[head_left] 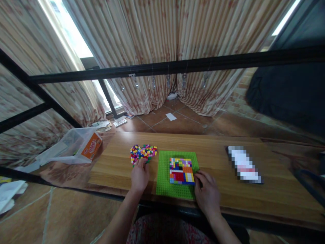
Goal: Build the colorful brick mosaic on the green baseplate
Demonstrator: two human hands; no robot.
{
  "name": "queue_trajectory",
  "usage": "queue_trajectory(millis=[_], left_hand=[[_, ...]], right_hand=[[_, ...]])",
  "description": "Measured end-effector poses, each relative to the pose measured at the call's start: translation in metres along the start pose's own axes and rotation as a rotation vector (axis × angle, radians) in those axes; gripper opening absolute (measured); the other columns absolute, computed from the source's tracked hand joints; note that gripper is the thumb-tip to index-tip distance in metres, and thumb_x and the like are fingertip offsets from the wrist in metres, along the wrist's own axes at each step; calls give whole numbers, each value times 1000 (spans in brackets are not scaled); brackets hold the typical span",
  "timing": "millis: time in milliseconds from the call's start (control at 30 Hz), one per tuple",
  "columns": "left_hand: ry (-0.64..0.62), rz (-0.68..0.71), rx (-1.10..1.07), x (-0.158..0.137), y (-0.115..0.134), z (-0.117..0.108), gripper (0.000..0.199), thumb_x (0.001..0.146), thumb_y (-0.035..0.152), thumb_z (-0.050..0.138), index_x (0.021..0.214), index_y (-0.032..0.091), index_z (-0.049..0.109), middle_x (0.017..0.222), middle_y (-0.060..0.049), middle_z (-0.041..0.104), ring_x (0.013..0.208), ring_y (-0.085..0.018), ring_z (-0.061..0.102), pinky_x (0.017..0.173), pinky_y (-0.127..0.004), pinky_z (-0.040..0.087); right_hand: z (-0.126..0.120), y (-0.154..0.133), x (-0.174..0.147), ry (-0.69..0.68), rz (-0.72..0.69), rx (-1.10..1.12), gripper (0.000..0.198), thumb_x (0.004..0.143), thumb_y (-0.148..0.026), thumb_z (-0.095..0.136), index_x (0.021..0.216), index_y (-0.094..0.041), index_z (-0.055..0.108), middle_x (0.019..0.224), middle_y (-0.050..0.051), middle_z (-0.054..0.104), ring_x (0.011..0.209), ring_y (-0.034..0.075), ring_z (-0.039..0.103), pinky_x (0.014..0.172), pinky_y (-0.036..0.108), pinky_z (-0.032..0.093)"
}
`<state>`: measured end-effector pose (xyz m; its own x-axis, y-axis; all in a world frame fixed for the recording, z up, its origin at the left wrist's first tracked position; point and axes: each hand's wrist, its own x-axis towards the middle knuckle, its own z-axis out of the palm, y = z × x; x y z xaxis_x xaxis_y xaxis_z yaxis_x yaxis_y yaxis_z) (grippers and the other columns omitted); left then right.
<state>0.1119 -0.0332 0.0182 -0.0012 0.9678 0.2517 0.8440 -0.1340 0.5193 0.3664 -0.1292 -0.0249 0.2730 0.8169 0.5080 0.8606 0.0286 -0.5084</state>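
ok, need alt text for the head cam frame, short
A person's left hand reaches into a pile of small multicoloured bricks on a wooden table, while the right hand rests at the edge of a green baseplate bearing a square patch of coloured bricks. Curtains hang behind.

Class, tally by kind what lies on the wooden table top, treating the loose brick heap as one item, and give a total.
Green studded plastic baseplate carrying a multicoloured brick mosaic: 1
Heap of loose multicoloured small bricks: 1
Flat blurred white and dark rectangular item: 1
Bare hands resting there, left hand and right hand: 2
Total: 5
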Motion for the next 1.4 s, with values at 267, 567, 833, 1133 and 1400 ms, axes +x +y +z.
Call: queue_trajectory(millis=[267, 567, 833, 1133, 1400], left_hand=[[-124, 237, -331, -29, 49, -3, 21, 92, 19, 42, 99, 20, 62, 92, -6, 66, 88, -18, 63, 78, -31, 51], [-136, 320, -390, -29, 75, 8, 21, 91, 20, 47, 94, 23, 67, 93, -4, 70, 91, -17, 64, 84, -31, 51], [-140, 341, -344, -20, 75, 17, 19, 90, 22, 49, 86, 23, 68, 89, -4, 70, 88, -17, 62, 82, -31, 49], [-149, 289, -404, -19, 75, 21, 14, 87, 19, 52, 85, 22, 66, 88, -4, 69, 89, -17, 62, 84, -31, 49], [-112, 112, -592, -18, 78, 27, 15, 78, 12, 54, 86, 19, 64, 85, -3, 66, 78, -14, 61, 72, -27, 51]], right_hand=[[-2, -3, 3, -10, 9, 10, 24, 91, -29, 47, 89, -18, 68, 102, 12, 66, 94, 24, 57, 80, 39, 48], [-1, -4, 2, 14, 3, 25, 24, 92, -27, 46, 91, -18, 69, 102, 11, 66, 93, 23, 57, 81, 38, 48], [-3, -5, 3, -5, 13, 22, 24, 91, -26, 46, 90, -18, 68, 102, 11, 66, 94, 23, 57, 82, 39, 48], [-2, -4, 2, 5, 15, 28, 25, 91, -27, 45, 90, -18, 68, 102, 11, 66, 93, 23, 56, 81, 39, 48], [-1, -2, 2, 10, 9, 27, 26, 92, -29, 45, 90, -18, 69, 102, 11, 66, 93, 23, 57, 81, 39, 48]])
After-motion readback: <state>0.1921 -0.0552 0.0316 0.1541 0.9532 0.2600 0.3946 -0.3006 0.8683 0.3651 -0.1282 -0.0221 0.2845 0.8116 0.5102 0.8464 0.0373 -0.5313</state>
